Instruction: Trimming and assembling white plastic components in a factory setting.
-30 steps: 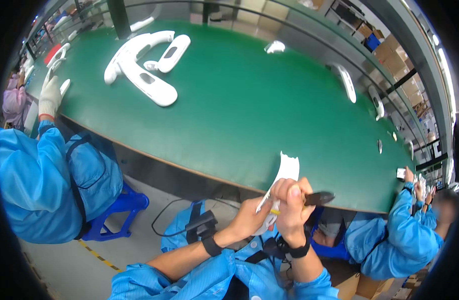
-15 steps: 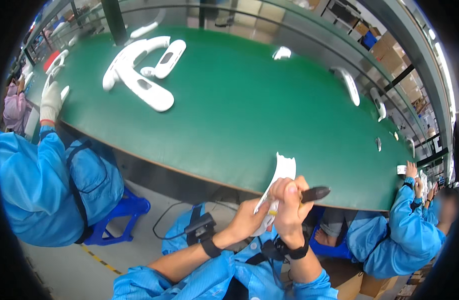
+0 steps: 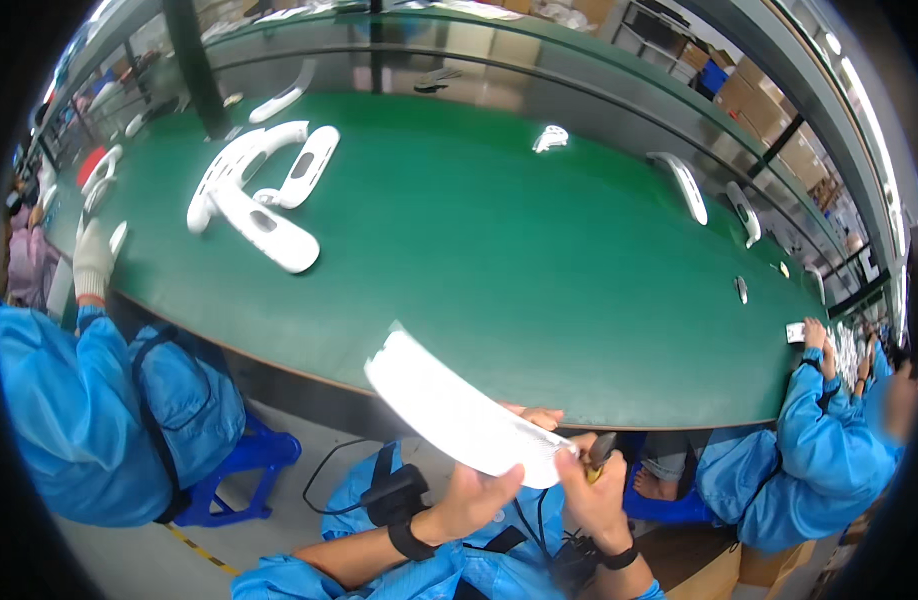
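My left hand (image 3: 476,496) grips a long, flat, curved white plastic part (image 3: 457,408) from below, near its right end. The part tilts up and to the left, over the near edge of the green conveyor belt (image 3: 499,230). My right hand (image 3: 591,492) is closed around a dark, pen-shaped tool (image 3: 601,450) with a yellow bit near its base, held right at the part's lower right end. Both wrists wear black bands.
Three large white curved plastic parts (image 3: 262,195) lie piled on the belt's far left. Smaller white pieces (image 3: 684,185) lie along the belt's far right. A seated person in blue (image 3: 89,400) is at my left, another person in blue (image 3: 819,440) at my right.
The white part has swung from nearly edge-on and upright to lying broad and flat toward the left. The belt's pile of parts has shifted right and nearer in view.
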Motion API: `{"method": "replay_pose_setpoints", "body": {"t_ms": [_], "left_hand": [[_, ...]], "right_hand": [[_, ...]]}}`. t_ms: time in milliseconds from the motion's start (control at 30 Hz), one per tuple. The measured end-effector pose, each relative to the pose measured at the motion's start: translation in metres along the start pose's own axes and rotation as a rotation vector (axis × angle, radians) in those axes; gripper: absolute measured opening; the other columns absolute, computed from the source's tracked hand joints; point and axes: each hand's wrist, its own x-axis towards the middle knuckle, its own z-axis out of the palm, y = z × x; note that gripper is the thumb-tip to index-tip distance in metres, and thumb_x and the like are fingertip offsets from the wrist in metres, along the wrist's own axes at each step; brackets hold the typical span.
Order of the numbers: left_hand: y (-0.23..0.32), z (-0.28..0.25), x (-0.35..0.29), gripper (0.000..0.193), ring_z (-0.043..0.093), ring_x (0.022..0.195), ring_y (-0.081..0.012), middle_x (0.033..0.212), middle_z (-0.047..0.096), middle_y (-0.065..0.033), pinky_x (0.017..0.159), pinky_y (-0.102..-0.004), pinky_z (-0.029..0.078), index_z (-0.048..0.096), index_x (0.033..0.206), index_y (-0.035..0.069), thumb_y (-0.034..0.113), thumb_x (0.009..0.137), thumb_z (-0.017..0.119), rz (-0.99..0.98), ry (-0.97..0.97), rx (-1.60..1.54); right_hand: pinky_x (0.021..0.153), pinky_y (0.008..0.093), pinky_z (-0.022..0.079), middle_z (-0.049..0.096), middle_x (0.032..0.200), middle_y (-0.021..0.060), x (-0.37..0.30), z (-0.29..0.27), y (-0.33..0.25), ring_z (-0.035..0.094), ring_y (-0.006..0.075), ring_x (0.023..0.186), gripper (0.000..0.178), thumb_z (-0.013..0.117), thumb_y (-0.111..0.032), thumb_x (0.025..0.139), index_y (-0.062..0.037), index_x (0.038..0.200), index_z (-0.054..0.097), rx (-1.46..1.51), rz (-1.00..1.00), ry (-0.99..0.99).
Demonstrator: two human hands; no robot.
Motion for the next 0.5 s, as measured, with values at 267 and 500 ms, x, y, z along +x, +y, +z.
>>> {"method": "replay_pose_setpoints", "body": {"t_ms": [267, 500], "left_hand": [[0.058, -0.084, 0.023, 0.063, 0.048, 0.116, -0.0292, 0.127, 0.045, -0.0219, 0.098, -0.0391, 0.037, 0.03, 0.133, -0.003, 0.026, 0.085, 0.059, -0.851, -0.295, -0.383], [0.059, -0.062, 0.042, 0.042, 0.06, 0.095, -0.0196, 0.106, 0.057, -0.0143, 0.082, -0.0298, 0.048, 0.027, 0.13, -0.003, 0.013, 0.093, 0.04, -0.869, -0.697, 0.153]], "right_hand": [[0.05, 0.0292, 0.039, 0.053, 0.057, 0.0094, 0.082, -0.062, -0.014, 0.051, 0.0145, 0.054, 0.028, 0.059, -0.027, 0.084, 0.0016, 0.084, 0.06, -0.273, -0.023, -0.52], [0.051, 0.0352, 0.041, 0.057, 0.066, 0.0201, 0.118, -0.032, -0.05, 0.055, 0.0308, 0.057, 0.028, 0.057, -0.028, 0.084, 0.0, 0.085, 0.058, -0.7, -0.228, -0.535]]}}
